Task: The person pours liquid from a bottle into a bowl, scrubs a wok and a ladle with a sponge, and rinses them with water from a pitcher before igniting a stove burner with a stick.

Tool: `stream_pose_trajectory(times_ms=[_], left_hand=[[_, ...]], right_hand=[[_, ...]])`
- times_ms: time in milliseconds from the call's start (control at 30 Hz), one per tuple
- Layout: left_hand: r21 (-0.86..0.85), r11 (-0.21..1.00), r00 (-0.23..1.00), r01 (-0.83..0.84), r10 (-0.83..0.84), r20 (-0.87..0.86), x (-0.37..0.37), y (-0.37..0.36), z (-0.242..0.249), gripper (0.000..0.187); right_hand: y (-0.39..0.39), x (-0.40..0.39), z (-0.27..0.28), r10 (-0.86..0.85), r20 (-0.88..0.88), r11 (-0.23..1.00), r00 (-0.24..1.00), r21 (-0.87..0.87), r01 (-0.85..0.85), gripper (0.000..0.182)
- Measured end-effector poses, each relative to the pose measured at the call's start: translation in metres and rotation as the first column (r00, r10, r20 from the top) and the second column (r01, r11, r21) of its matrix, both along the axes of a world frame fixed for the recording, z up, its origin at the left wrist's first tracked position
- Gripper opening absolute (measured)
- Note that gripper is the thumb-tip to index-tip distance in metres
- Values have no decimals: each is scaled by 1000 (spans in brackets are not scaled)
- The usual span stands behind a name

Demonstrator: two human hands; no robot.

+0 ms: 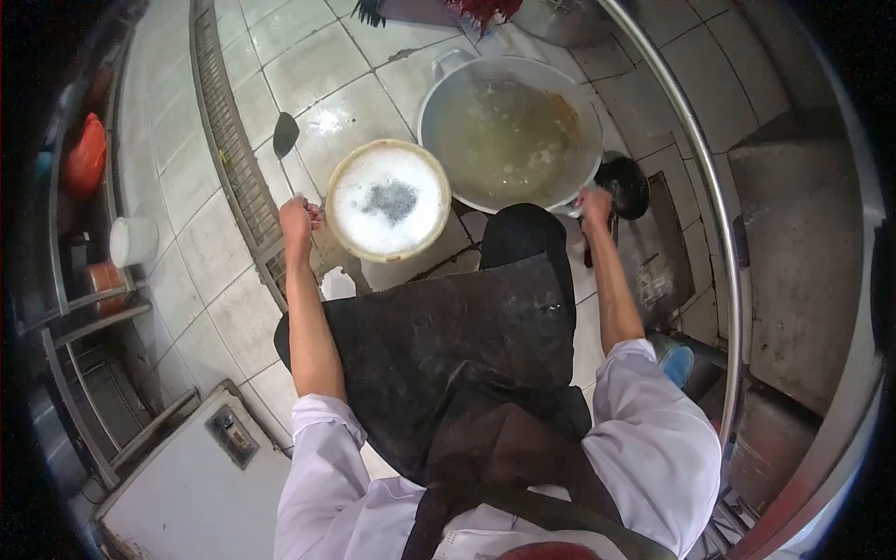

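My left hand (300, 216) is closed just left of a round bucket (336, 229) full of white suds; what its fingers hold is hidden. Beyond that hand, a dark flat-bladed tool (286, 135) points away over the tiles. My right hand (594, 205) is closed around the near-side handle of a big metal pot (439, 182). Cloudy greenish water (499, 140) with bits in it fills the pot. Beside the right hand sits a black pan (623, 187). Between my arms, a dark apron (448, 327) covers my knees.
A slotted drain grate (224, 140) runs along the tiled floor (196, 252) at left. Past it, a shelf holds a red bag (86, 157) and a white tub (133, 242). A curved metal rail (695, 131) passes on the right. Red bristles (485, 11) show at the top.
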State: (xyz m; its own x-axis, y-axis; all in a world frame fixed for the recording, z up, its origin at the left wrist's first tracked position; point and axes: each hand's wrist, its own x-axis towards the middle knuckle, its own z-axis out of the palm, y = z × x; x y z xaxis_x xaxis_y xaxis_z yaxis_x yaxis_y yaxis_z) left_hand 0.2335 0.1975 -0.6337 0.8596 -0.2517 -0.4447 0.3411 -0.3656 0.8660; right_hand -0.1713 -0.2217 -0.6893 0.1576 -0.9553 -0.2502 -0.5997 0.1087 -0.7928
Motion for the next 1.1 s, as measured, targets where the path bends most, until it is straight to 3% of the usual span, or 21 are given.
stream_pose_trajectory(times_ms=[67, 133, 233, 333, 400, 533, 667, 767, 833, 867, 1000, 1067, 1100], left_hand=[[-4, 1000, 1000, 9, -9, -5, -3, -7, 10, 26], [-14, 1000, 999, 16, -16, -29, -4, -9, 14, 25], [-10, 1000, 998, 7, -8, -69, -5, -7, 12, 23], [-28, 1000, 996, -9, 6, -88, -5, -8, 16, 22], [-57, 998, 995, -14, 8, -95, -5, -9, 24, 21], [-107, 994, 997, -10, 1, -82, -6, -12, 30, 20], [-144, 990, 997, 0, -11, -75, -1, -7, 32, 19], [-160, 987, 999, 3, -11, -49, 3, 1, 33, 19], [-144, 989, 999, -25, 20, -35, 2, 4, 44, 19], [-96, 992, 996, -82, 84, 10, 0, 4, 51, 28], [-123, 982, 988, -146, 139, -63, 6, 16, 60, 29], [-116, 983, 990, -142, 143, -5, 9, 28, 48, 28], [-115, 985, 990, -127, 134, 54, 17, 29, 43, 27]], right_hand=[[-16, 28, 32, -67, 285, 995, 956, -47, 84, 21], [-37, 53, 64, 76, 140, 984, 987, -173, -51, 21], [-56, 100, 93, 112, 215, 967, 970, -249, -56, 15], [-53, 163, 148, 316, 118, 879, 942, -410, -244, 13], [-32, 204, 193, 317, 259, 917, 912, -330, -225, 21], [-69, 246, 175, 324, 140, 871, 936, -430, -237, 26], [-50, 265, 183, 366, 201, 891, 909, -357, -280, 24], [-54, 294, 174, 489, 198, 834, 850, -392, -388, 22], [-55, 318, 164, 533, 439, 841, 723, -183, -509, 20], [-43, 326, 165, 487, 615, 828, 620, -100, -551, 19], [-5, 365, 154, 514, 686, 774, 515, -113, -623, 21], [15, 382, 147, 743, 353, 669, 568, -373, -643, 30], [22, 393, 147, 799, 51, 496, 600, -619, -609, 37]])
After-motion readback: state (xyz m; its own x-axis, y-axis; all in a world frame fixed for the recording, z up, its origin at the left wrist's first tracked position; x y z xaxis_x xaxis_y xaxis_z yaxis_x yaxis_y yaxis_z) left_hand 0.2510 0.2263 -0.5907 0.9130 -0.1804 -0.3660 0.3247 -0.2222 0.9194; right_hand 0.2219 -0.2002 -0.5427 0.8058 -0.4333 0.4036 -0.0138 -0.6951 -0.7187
